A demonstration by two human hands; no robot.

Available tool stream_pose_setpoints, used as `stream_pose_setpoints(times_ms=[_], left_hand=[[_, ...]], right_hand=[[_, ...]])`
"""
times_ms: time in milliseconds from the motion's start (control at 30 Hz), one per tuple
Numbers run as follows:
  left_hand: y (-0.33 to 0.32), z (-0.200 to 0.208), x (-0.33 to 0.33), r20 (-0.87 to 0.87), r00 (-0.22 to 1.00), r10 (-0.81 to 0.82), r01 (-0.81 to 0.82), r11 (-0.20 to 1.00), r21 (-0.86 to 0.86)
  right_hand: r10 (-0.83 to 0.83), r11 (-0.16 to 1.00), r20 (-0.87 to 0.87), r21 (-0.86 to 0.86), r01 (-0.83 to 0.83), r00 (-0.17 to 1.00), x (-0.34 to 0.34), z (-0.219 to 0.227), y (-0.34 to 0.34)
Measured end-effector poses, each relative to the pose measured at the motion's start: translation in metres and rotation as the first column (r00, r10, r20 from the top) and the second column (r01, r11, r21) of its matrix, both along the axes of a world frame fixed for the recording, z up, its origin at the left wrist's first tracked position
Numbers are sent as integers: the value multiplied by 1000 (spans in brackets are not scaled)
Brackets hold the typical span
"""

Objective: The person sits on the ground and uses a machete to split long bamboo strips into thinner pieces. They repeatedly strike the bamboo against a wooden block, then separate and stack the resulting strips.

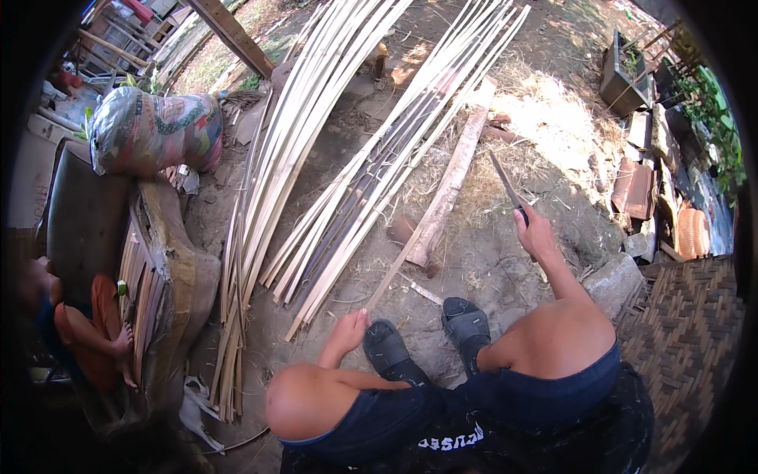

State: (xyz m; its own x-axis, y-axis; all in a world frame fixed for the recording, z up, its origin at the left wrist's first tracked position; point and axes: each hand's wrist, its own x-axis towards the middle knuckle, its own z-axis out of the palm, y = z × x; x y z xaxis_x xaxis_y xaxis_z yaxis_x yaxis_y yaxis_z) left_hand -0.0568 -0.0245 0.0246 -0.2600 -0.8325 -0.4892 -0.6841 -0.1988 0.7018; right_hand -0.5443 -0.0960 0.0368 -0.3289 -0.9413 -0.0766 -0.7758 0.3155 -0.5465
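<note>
My left hand point(344, 335), low and just left of my sandals, is closed on the near end of a thin bamboo strip point(389, 276). The strip slants up and away toward a pale, rough log point(456, 178) lying on the ground. Further right, my right hand point(538, 235) grips a long-bladed knife point(507, 181) by its dark handle. Its blade points up and to the left, apart from the strip. Left of the log lie a bundle of split bamboo strips point(395, 170) and a second, larger bundle point(292, 150).
Dark sandals point(466, 320) are on my feet. A stuffed plastic sack point(158, 130) sits at left above a worn wooden bench point(178, 292); another person point(99, 324) sits beside it. A white cat point(197, 411) lies lower left. A woven bamboo mat point(687, 340) is at right, near stone blocks point(616, 284).
</note>
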Motion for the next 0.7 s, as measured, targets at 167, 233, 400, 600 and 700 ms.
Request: stream_pose_setpoints(times_ms=[167,233,400,600,700], left_hand=[[-4,-9,-28,21,1000,5,-6,998,57],[12,-8,-18,76,997,-18,19,1000,-9],[37,-10,19,-49,999,20,-15,995,102],[-6,28,4,-140,935,325,-153,728,668],[-7,32,4,-139,927,349,-148,680,718]], right_hand=[[684,713,107,109,-692,722,119,30,66],[549,835,31,29,-550,835,99,8,43],[110,994,-57,2,-110,992,1,-21,-25],[535,842,51,43,-537,843,83,-5,41],[535,842,-27,103,-530,845,74,-1,43]])
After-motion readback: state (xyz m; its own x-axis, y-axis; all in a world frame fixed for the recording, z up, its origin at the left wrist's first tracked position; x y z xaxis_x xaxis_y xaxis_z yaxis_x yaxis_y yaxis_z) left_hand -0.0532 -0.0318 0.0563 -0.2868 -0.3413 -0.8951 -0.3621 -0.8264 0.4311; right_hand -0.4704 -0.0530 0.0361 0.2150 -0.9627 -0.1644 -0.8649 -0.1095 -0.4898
